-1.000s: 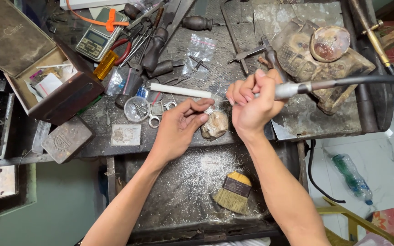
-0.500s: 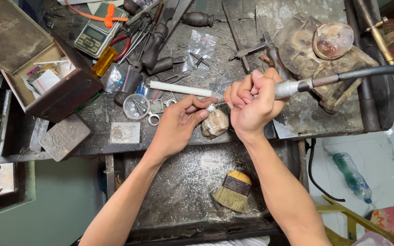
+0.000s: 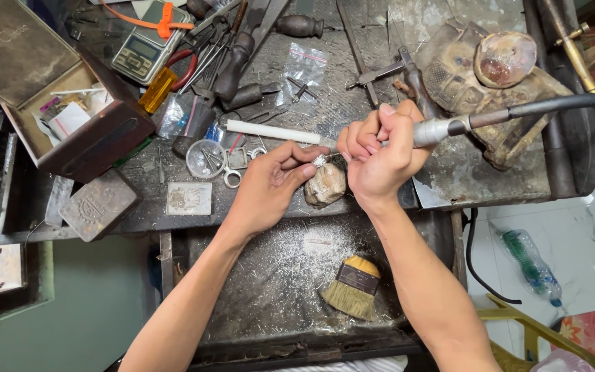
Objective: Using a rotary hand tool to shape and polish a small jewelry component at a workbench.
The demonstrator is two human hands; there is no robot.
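Head view shows both hands meeting over the front edge of a cluttered workbench (image 3: pixel 490 172). The left hand (image 3: pixel 270 186) pinches a small silvery piece (image 3: pixel 320 160) between thumb and fingertips, closed tight on it. The right hand (image 3: pixel 380 155) is wrapped around the metal handpiece (image 3: pixel 439 129) of a rotary tool, whose dark flexible shaft (image 3: pixel 559 105) runs away to the right; the tool's tip meets the silvery piece just where the two hands come together. Directly beneath the hands sits a worn wooden peg (image 3: pixel 325 184). Below the wrists, a tray dusted with metal filings (image 3: pixel 277 275) holds a flat brush (image 3: pixel 354 288). A white rod (image 3: pixel 273 132) lies just beyond the left hand.
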